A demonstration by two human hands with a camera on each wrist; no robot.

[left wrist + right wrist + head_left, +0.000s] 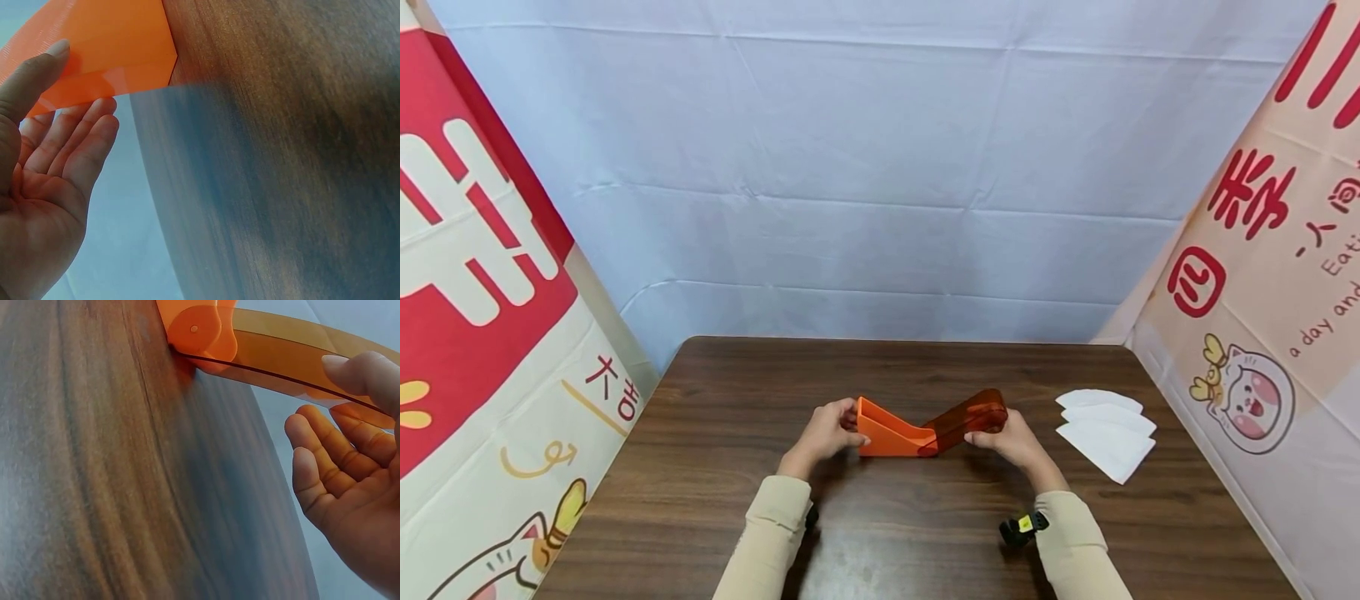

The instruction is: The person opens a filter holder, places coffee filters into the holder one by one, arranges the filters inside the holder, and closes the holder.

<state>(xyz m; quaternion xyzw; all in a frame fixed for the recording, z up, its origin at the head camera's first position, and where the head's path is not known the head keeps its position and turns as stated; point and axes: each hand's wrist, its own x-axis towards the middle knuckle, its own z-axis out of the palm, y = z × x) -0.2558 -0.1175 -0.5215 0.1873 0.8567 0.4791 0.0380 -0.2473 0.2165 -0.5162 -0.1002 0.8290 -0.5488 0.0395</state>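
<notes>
Orange case [883, 442]: left hand [824, 430] grips its end, right hand [1013, 437] pinches the translucent lid [957, 423]; best swung gently about the hinge [194, 329].

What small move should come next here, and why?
Probably the right hand should release the translucent lid and reach for the white papers: the lid is open, the left hand holds the orange box, and the papers lie outside it.
</notes>
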